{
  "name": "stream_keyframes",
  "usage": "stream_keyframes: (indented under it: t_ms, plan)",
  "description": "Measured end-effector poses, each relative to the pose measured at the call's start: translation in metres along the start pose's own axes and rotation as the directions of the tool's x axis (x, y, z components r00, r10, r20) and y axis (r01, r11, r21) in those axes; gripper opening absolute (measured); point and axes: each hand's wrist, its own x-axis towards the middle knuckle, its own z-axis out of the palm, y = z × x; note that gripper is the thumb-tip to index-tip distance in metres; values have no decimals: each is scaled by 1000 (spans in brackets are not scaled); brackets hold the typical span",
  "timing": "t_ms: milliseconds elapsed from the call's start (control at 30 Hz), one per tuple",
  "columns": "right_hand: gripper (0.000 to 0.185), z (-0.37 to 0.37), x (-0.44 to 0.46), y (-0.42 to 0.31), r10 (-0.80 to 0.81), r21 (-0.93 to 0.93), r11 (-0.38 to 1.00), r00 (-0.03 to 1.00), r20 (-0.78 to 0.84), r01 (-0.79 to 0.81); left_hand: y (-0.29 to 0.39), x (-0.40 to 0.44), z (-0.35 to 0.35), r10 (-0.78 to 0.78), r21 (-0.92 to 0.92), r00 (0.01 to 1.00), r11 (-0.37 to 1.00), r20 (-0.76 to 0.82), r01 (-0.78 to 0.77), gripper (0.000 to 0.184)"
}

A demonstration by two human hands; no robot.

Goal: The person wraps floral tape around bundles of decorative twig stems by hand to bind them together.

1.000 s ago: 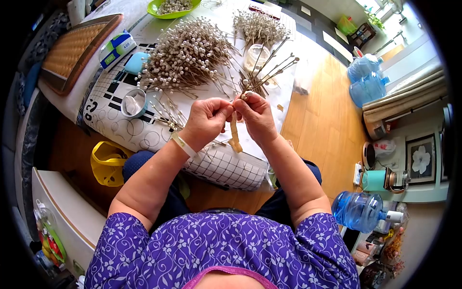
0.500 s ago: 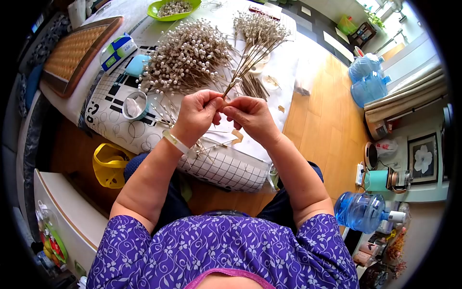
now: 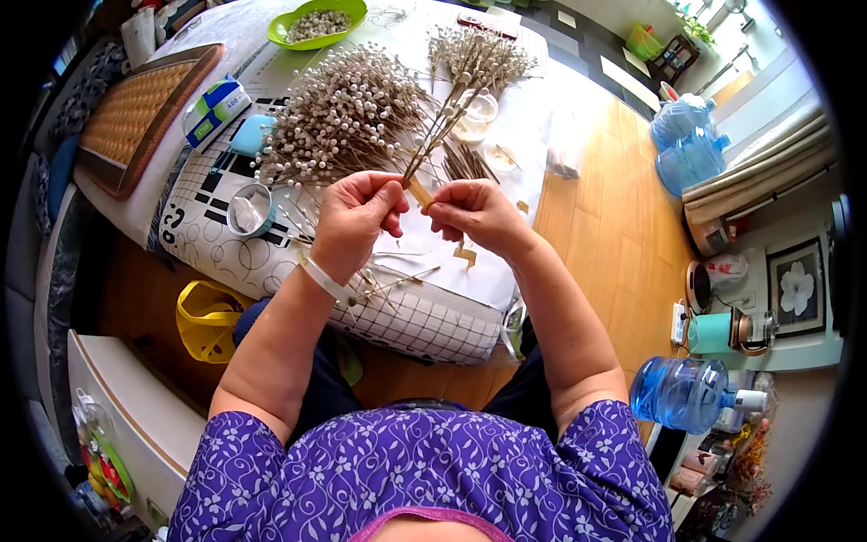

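Observation:
My left hand (image 3: 354, 219) pinches the lower end of a dried stem (image 3: 442, 125) that leans up and away over the table. Between my two hands stretches a short strip of tan tape (image 3: 420, 192), one end against the stem and the other in the closed fingers of my right hand (image 3: 479, 217). Just beyond my left hand lies a big heap of dried stems with round pale heads (image 3: 348, 117). Past the stem tip is another bunch of dried sprigs (image 3: 483, 56). A bundle of short bare sticks (image 3: 467, 163) lies behind my right hand.
On the table are a green bowl of loose pale heads (image 3: 318, 24), a small blue-rimmed tub (image 3: 250, 210), a light blue box (image 3: 252, 135), a tissue pack (image 3: 217, 110) and tape rolls (image 3: 479, 110). A yellow bag (image 3: 206, 321) stands on the floor at left, a water jug (image 3: 677, 395) at right.
My hands have moved slightly apart, and the tan tape strip now shows drawn out between them. The held stem stands a little to the left of where it was.

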Motion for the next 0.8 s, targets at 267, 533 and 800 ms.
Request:
stream_keyframes:
  t_ms: [267, 533, 800]
  plan:
    - [35, 16, -2, -16, -254, 201, 949, 967, 29, 243, 1, -2, 6, -22, 115, 999, 993, 48, 16, 14]
    - [14, 28, 1, -13, -146, 191, 962, 957, -251, 197, -1, -2, 6, -57, 50, 993, 997, 105, 52, 15]
    - [13, 25, 1, -12, -165, 125, 972, 959, -231, 197, -1, -3, 6, -69, 135, 992, 989, 105, 55, 15]
